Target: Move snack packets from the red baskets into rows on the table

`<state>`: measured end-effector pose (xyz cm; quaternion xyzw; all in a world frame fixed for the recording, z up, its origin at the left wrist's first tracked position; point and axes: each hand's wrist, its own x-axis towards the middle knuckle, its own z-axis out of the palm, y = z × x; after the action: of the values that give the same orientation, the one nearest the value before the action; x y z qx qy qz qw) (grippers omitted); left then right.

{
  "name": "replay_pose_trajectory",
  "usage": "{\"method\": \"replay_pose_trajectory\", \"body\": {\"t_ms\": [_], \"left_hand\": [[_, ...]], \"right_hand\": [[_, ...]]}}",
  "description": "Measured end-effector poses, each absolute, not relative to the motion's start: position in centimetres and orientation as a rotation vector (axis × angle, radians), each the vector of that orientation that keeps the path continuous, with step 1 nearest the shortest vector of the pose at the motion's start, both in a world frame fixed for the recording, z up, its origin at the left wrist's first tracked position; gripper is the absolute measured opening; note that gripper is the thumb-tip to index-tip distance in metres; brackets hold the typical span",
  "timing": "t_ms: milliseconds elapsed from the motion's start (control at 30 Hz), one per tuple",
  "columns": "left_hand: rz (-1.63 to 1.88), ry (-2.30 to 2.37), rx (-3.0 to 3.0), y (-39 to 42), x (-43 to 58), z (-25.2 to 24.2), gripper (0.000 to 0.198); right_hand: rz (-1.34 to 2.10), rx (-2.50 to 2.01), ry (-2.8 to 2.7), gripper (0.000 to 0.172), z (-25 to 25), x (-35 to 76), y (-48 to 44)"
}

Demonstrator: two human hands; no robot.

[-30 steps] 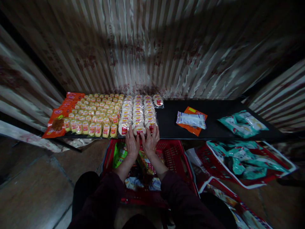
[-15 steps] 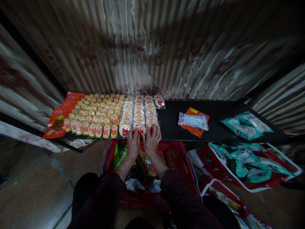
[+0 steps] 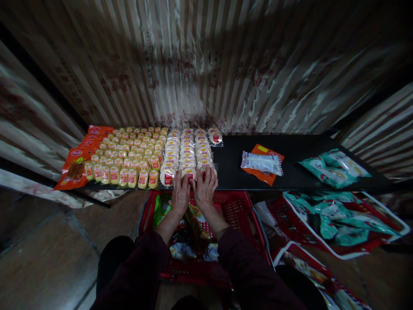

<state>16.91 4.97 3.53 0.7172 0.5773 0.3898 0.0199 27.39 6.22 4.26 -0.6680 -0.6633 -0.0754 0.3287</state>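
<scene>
My left hand (image 3: 181, 194) reaches to the front edge of the black shelf, fingers stretched out. Its fingertips touch the front of a round white cake in clear wrapping (image 3: 189, 173), in the middle row. My right hand (image 3: 205, 189) is close beside it, with its fingers spread over the front cake of the right-hand row (image 3: 204, 167) and hiding part of it. The rows of wrapped white cakes overlap from front to back, red labels up. A single white wrapped cake (image 3: 215, 137) lies at the back right of them.
Small yellow wrapped cakes (image 3: 129, 153) and orange packets (image 3: 75, 168) fill the left of the shelf (image 3: 229, 168). Rightward lie a white-blue packet (image 3: 262, 163) on an orange one and teal bags (image 3: 334, 168). Red baskets (image 3: 238, 211) of packets stand below; a striped curtain (image 3: 193, 64) hangs behind.
Both hands stay at the front of the white cakes, with only slight finger movement. The view has shifted a little; the packets keep their places.
</scene>
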Motion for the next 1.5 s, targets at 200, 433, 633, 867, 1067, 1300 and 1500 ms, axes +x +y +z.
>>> {"method": "replay_pose_trajectory", "body": {"t_ms": [200,433,633,867,1067,1300,1500], "left_hand": [[1.136,1.828,2.301,5.2,16.8,4.1,0.038],[1.103,1.875,2.345,4.9,17.3,3.7,0.043],[1.195,1.743,2.403,6.1,17.6,3.0,0.045],[1.219,1.735,2.460,7.1,17.8,3.6,0.046],[1.058,1.774,2.540,8.1,18.1,3.9,0.052],[1.040,1.819,2.492,8.2,18.6,3.8,0.052],[1.083,1.819,2.504,8.5,18.7,4.3,0.051]], "right_hand": [[-0.230,-1.720,-1.774,0.043,4.3,28.0,6.4],[-0.248,-1.793,-1.702,0.055,3.7,29.4,6.5],[-0.259,-1.766,-1.769,0.053,4.4,30.3,7.3],[-0.238,-1.785,-1.782,0.054,4.8,31.6,9.1],[-0.199,-1.746,-1.913,0.051,5.0,31.0,9.8],[-0.144,-1.784,-1.931,0.051,5.0,30.9,10.1],[-0.134,-1.820,-1.921,0.051,5.5,30.6,10.5]]}}
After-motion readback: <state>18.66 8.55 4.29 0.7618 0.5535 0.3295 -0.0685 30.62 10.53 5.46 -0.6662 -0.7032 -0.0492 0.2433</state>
